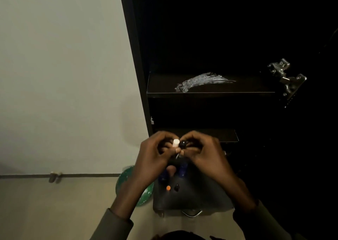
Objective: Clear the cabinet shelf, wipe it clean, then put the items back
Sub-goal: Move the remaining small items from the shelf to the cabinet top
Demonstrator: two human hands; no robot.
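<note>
From the head camera, both hands were raised together in front of the open dark cabinet (139, 60). The left hand (151, 153) had its fingers curled around a small item with a white cap (176, 142), the thumb pressed against its side. The right hand (204, 152) was curled close beside it, its fingertips meeting at a small round black cap (182, 144) that touched the white one. What bodies lay beneath the two caps was hidden by the fingers; a thin pale line ran down between the hands.

Above the hands, the upper shelf (256, 88) carried a streaked whitish smear (203, 81) across its dark surface. A lower shelf (226, 135) showed just behind the knuckles. A metal door hinge (287, 77) gleamed on the right side of the cabinet.

Below the hands stood a dark container (192, 197), with an orange-capped item (168, 187) and a black-capped item (177, 187) standing side by side in it, and blue bottles (182, 170) partly visible behind the wrists. A green round object (144, 196) lay on the floor just left of the container, partly covered by the left forearm. Pale wall filled the left of the view.
</note>
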